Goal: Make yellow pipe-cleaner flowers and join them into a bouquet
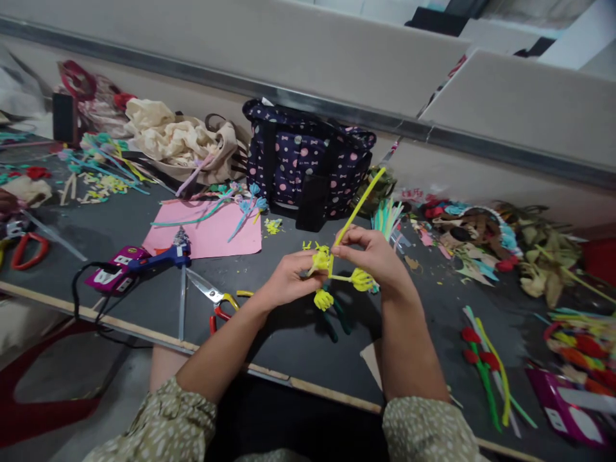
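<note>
Both my hands meet above the dark tabletop (144,301), working a yellow pipe-cleaner flower piece (323,262). My left hand (289,279) pinches a coiled yellow loop of it. My right hand (373,253) pinches the long straight yellow pipe cleaner (362,200), which sticks up and away to the right. Two more yellow coils (360,279) hang below my hands, and dark green stems (337,317) trail down from them onto the table.
Scissors with a red-yellow handle (216,301) and a blue glue gun (161,258) lie to the left, beside a pink sheet (212,234). A dotted navy bag (308,160) stands behind. Red-headed pipe-cleaner flowers (484,369) lie to the right, craft scraps farther back.
</note>
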`<act>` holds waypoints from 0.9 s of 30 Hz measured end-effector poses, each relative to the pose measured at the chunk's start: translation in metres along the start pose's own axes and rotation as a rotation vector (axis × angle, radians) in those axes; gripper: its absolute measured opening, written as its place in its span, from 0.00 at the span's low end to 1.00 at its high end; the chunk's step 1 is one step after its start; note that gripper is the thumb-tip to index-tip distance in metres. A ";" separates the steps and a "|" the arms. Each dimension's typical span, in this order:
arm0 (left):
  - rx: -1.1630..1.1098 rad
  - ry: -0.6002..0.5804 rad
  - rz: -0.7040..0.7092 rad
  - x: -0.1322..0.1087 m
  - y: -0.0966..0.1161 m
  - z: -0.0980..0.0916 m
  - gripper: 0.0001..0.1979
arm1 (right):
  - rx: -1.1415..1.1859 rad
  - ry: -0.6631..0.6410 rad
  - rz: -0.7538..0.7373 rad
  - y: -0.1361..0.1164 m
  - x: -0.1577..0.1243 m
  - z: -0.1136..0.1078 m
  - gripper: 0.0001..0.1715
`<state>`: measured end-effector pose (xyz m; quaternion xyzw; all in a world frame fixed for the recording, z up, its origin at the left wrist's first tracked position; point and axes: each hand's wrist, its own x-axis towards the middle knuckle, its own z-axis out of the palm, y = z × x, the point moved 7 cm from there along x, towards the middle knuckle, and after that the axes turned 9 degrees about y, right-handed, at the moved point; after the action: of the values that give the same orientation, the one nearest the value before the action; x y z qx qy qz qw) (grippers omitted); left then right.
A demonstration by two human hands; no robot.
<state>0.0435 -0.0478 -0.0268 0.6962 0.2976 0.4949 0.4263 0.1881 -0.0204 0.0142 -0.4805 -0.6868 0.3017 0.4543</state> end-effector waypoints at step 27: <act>-0.714 0.286 -0.455 0.002 -0.045 -0.005 0.14 | -0.249 -0.035 -0.487 -0.029 -0.009 0.021 0.08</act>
<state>0.0392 -0.0240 -0.0654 0.3469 0.3098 0.5515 0.6925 0.1595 -0.0388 0.0271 -0.3482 -0.8217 0.1049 0.4388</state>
